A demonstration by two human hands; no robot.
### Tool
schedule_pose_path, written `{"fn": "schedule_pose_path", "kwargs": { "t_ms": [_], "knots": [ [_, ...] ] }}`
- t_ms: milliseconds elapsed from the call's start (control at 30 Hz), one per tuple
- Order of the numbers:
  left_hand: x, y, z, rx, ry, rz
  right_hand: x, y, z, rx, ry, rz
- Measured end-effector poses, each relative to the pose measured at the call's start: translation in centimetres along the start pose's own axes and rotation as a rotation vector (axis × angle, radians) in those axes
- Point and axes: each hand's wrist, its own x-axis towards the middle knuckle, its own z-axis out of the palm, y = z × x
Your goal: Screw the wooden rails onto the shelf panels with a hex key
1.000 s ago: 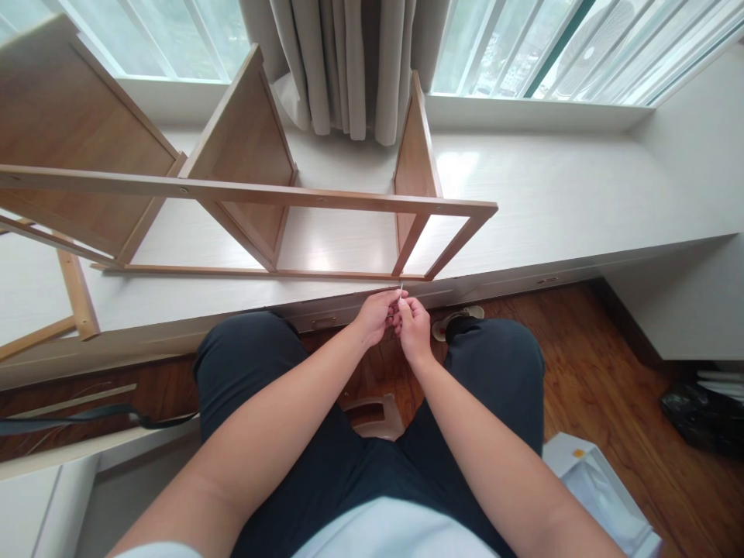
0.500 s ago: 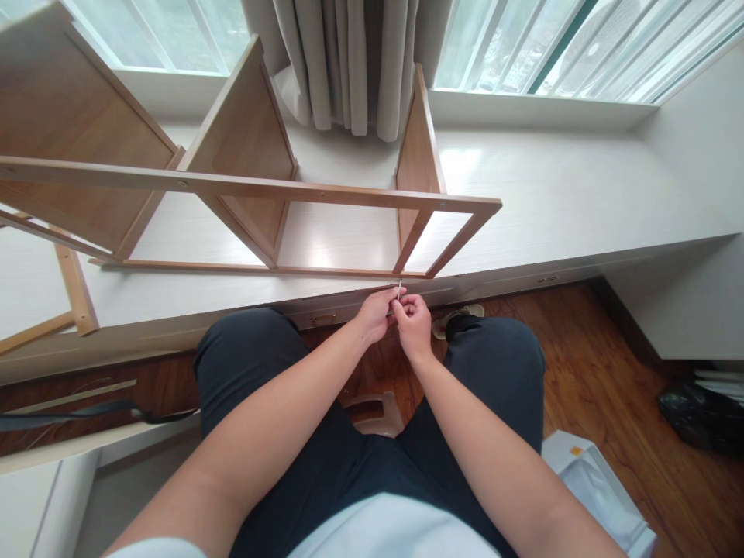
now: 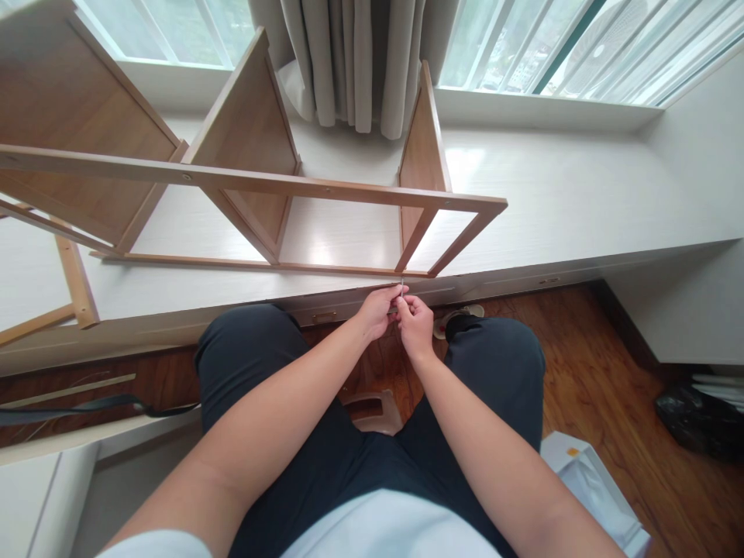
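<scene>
So, from the left, the wooden frame spreads over the white ledge in front of me: warm brown, smooth, with a broad left panel, a middle panel and a narrower-looking right panel standing between long rails. Small round fittings dot the upper rail. Just below the lower rail, near its right end, my left hand has its thumb and fingers closed about a slim piece, and my right hand pinches it from the other side. The piece is thin, straight and pale like metal, its tip pointing away from me toward the ledge; it is so small here that I can't tell whether it is a screw or a tool, or whether the tip touches anything.

As for edges, a separate wooden piece overhangs the ledge's front edge at far left. Next, my left knee sits close against the drawer front, and my hands meet in the gap between both knees, above a beige stool. Right of the frame's squared end, the ledge runs on to a white side wall, with open wooden floor below it.
</scene>
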Motion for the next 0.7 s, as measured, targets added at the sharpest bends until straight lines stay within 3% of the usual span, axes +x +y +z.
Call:
{"fn": "schedule_pose_path", "kwargs": {
  "t_ms": [300,700],
  "knots": [
    [-0.30,0.08,0.08,0.049,-0.057,0.021,0.07,0.15,0.17,0.087,-0.021,0.035],
    [0.19,-0.32,-0.28,0.057,0.010,0.111,-0.06,-0.20,0.13,0.030,-0.010,-0.028]
  ]
}}
